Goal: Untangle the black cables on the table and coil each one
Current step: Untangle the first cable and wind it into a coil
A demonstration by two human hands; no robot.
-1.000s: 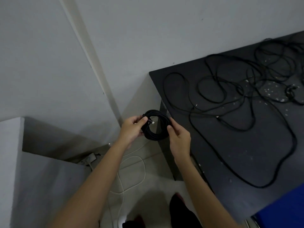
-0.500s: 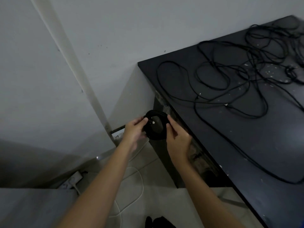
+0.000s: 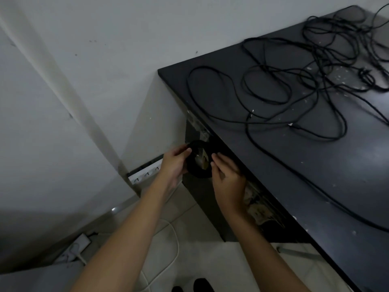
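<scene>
Coil held in air between both hands, beside table edge. Left hand fingers curled on its left rim; right hand fingertips pinch its right rim. Loose cables lie tangled on tabletop, beyond right fingertips.

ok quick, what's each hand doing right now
Left hand: closed on the coiled black cable, gripping its left side.
Right hand: holding the same coil's right side.
</scene>
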